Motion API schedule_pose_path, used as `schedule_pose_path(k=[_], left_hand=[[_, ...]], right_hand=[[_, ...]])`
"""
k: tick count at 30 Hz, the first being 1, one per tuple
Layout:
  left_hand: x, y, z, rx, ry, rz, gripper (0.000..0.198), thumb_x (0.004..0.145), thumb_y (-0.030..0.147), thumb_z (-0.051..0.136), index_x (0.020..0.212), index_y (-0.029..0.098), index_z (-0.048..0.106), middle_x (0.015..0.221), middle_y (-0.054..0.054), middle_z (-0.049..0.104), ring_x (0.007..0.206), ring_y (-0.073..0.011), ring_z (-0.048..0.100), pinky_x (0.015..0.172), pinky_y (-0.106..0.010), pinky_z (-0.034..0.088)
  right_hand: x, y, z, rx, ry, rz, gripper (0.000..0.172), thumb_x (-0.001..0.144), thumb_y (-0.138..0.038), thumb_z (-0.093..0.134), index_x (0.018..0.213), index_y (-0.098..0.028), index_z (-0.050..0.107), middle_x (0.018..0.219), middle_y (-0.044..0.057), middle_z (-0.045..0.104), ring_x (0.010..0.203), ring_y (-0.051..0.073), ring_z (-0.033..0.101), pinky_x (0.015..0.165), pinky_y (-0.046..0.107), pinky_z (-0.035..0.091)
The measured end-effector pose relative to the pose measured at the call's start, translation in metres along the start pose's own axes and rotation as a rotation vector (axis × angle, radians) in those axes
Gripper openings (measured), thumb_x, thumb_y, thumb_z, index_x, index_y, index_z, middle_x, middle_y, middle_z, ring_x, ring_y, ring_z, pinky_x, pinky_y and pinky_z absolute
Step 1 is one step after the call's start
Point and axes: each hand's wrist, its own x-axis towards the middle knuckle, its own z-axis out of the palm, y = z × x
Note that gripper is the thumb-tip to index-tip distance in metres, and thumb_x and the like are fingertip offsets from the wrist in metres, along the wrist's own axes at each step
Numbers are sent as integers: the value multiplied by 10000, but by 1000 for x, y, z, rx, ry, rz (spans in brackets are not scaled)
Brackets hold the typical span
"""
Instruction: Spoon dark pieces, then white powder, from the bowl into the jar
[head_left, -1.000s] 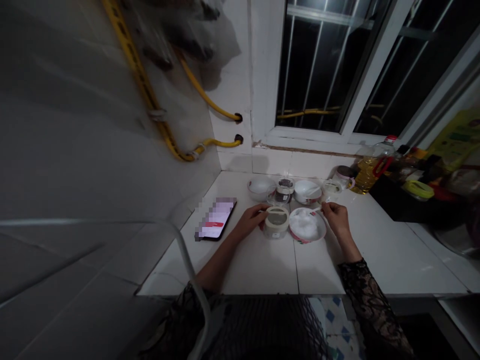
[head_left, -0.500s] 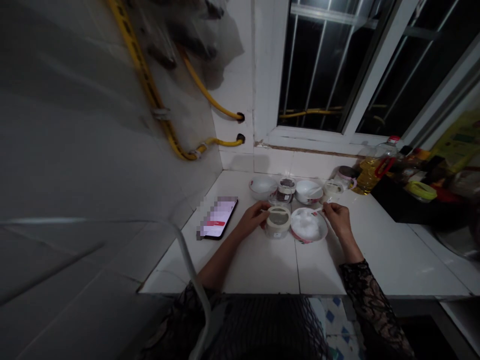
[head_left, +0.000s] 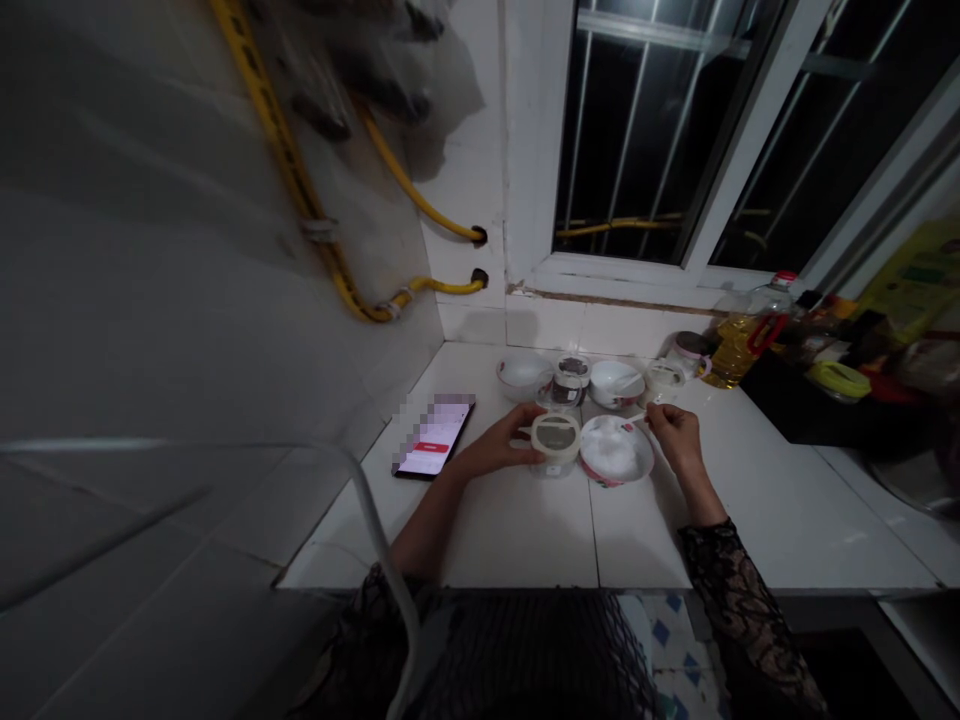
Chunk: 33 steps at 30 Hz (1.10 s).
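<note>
While by its left side in left grip (head_left: 498, 443), jar (head_left: 556, 438) near spoon (head_left: 635, 419) tight in right grip (head_left: 676, 438).

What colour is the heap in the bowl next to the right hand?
The heap in the bowl is white; the head view shows it best.

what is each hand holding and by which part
The right hand pinches a white spoon by its outer end. The left hand cups the left side of the lidded jar; whether it grips cannot be told.
</note>
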Motion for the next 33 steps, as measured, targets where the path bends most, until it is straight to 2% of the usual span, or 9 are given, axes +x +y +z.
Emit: schedule_pose_path(k=[8, 15, 21, 33], left_hand=[[0, 1, -2, 33, 58, 1, 627, 640, 288, 840, 1219, 215, 612, 1298, -103, 624, 1168, -262, 587, 976, -396, 452], [3, 1, -1, -14, 121, 12, 481, 786, 449, 705, 1166, 155, 674, 1218, -121, 689, 1127, -276, 625, 948, -382, 489], [5, 2, 8, -30, 239, -43, 474, 786, 479, 666, 1110, 135, 696, 1147, -109, 722, 1051, -271, 647, 866, -358, 527], [4, 7, 10, 2, 268, -38, 450, 787, 446, 665, 1105, 134, 733, 1176, -105, 722, 1095, -280, 650, 925, -377, 529]], right_hand=[[-1, -1, 1, 1, 6, 4, 450, 633, -610, 567, 483, -187, 545, 435, -36, 431, 451, 100, 362, 474, 262, 290], [-2, -2, 0, -10, 16, 5, 427, 624, -584, 559, 488, -179, 568, 437, -33, 433, 472, 103, 361, 488, 263, 281], [-3, -3, 0, -5, 8, -32, 442, 655, -593, 565, 489, -184, 555, 430, -34, 431, 452, 103, 366, 478, 263, 285], [0, 4, 1, 21, 28, -54, 475, 673, -625, 580, 508, -180, 566, 449, -25, 471, 457, 104, 384, 462, 253, 284]])
